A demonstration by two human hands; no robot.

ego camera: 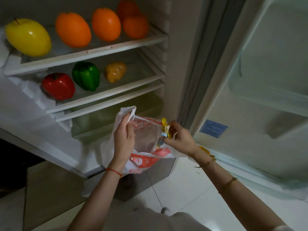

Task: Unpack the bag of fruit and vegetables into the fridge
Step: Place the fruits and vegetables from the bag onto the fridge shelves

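At the far left of the upper shelf a yellow fruit was seen, and beside it, towards the right, four oranges were lined up, the last two close together at the back. On the middle shelf below, a red pepper, a green pepper and a small yellow-brown vegetable were laid from left to right, each a little apart from the next. Under these, the crisper drawer was shut, and what it contained could not be told through its cloudy front. In front of the drawer the plastic bag was held open in the air. Its left edge was pinched by the left hand, whose fingers were curled round the film. The right edge was gripped by the right hand, together with a small yellow and blue wrapper, whose nature could not be made out. The inside of the bag looked nearly empty; no fruit or vegetable was visible through the opening. At the right, the open fridge door was seen, with its shelves bare as far as could be seen. The task was judged to be almost finished: the produce was already placed, and only a last check of the bag seemed to be left.
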